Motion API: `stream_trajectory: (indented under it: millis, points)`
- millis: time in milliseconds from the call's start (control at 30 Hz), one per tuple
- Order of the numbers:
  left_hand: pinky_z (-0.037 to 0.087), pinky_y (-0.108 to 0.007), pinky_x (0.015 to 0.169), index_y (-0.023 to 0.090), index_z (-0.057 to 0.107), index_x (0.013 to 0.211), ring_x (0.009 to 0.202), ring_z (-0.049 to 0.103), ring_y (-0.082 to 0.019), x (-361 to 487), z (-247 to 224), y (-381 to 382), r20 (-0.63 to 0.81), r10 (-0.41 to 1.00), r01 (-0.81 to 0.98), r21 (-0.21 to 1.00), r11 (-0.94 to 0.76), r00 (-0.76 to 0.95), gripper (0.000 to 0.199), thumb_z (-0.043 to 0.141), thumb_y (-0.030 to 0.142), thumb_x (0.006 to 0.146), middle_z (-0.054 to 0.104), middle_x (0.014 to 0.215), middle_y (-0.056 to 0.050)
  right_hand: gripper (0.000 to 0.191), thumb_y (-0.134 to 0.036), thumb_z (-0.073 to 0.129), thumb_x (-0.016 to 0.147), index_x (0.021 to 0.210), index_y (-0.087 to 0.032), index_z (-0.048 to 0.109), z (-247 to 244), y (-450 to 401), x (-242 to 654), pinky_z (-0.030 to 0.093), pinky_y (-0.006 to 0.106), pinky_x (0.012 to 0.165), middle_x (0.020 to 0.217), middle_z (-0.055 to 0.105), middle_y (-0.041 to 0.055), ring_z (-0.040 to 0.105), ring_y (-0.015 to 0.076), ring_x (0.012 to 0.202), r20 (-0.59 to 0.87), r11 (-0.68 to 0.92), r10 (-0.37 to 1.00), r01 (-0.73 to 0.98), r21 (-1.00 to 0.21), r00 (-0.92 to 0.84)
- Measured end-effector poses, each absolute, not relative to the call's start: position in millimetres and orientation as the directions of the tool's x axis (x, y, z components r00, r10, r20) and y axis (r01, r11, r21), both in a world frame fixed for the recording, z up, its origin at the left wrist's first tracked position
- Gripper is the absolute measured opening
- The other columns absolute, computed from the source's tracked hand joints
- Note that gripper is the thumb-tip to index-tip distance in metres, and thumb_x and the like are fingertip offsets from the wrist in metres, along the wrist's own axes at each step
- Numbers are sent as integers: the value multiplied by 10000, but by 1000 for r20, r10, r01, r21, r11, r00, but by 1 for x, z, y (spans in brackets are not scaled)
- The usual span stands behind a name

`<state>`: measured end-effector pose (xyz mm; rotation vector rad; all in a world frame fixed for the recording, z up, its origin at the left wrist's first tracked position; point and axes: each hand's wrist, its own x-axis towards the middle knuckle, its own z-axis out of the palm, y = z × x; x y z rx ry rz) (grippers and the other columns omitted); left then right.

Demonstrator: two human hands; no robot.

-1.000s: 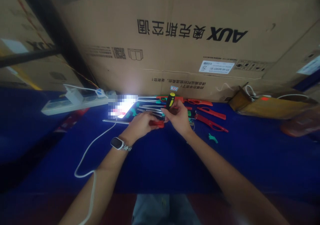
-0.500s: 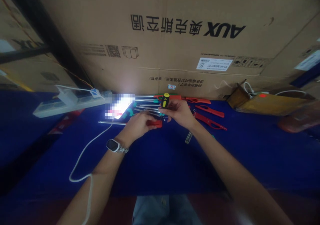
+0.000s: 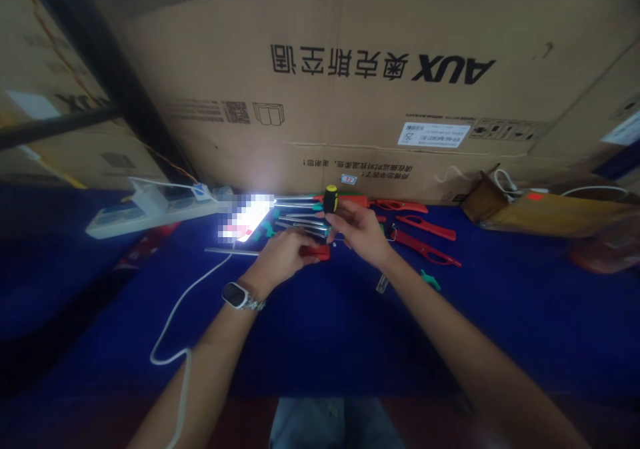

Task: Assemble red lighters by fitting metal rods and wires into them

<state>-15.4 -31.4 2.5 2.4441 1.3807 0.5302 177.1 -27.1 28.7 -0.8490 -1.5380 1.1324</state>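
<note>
My left hand (image 3: 284, 257) is closed around the red handle of a long-nosed lighter (image 3: 319, 253), which lies low over the table. Its metal tube (image 3: 233, 252) sticks out to the left. In my right hand (image 3: 361, 232) is a screwdriver (image 3: 331, 199) with a stubby black and yellow handle, held upright above the lighter's handle. Fingers hide the screwdriver's tip, so contact cannot be made out. Behind both hands lie several metal lighter tubes (image 3: 300, 222) with green parts. Red handle shells (image 3: 427, 247) rest to the right of my right hand.
A glowing phone (image 3: 257, 212) leans left of the tubes, its white cable (image 3: 175, 316) running toward me. A power strip (image 3: 150, 216) is farther left. A large cardboard box (image 3: 350, 9) forms the back wall. A loose green piece (image 3: 430, 279) and a yellow package (image 3: 545, 210) are to the right.
The view has shifted slightly, and the green piece at right now shows more fully. The screwdriver stands a little farther left over the lighter. Both hands keep their holds.
</note>
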Motion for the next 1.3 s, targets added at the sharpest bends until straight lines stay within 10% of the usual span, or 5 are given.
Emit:
stream_trajectory:
  millis: [200, 467, 833, 1300]
  points:
    - [519, -345, 791, 248, 787, 980, 910, 692, -240, -16, 1, -32, 197, 852, 744, 421, -520, 484, 196, 804, 302, 792, 742, 1002, -49, 407, -515, 824, 696, 835, -173, 653, 31, -23, 190, 423, 241, 372, 715, 678, 15, 581, 118, 465, 244, 279, 916, 69, -958, -319]
    - [528, -358, 799, 250, 782, 963, 895, 693, -244, -16, 1, -33, 200, 854, 754, 402, -519, 481, 182, 799, 304, 790, 728, 1014, -56, 503, -511, 856, 641, 709, -243, 436, 12, -22, 170, 403, 242, 414, 607, 546, -55, 501, 113, 489, 355, 337, 932, 190, -922, 72]
    - [523, -355, 803, 260, 784, 961, 926, 692, -246, -15, 2, -35, 212, 850, 744, 413, -524, 482, 167, 778, 343, 816, 737, 1017, -51, 423, -554, 747, 761, 950, -182, 676, 43, -26, 193, 375, 212, 345, 980, 734, 65, 648, 123, 538, 180, 249, 869, 94, -964, -461]
    - [527, -373, 822, 230, 777, 977, 928, 684, -255, -15, -2, -33, 221, 845, 728, 432, -532, 487, 196, 795, 305, 797, 718, 1020, -66, 445, -547, 775, 741, 701, -238, 458, 12, -23, 169, 366, 244, 468, 609, 537, -51, 449, 103, 500, 457, 408, 873, 261, -875, 168]
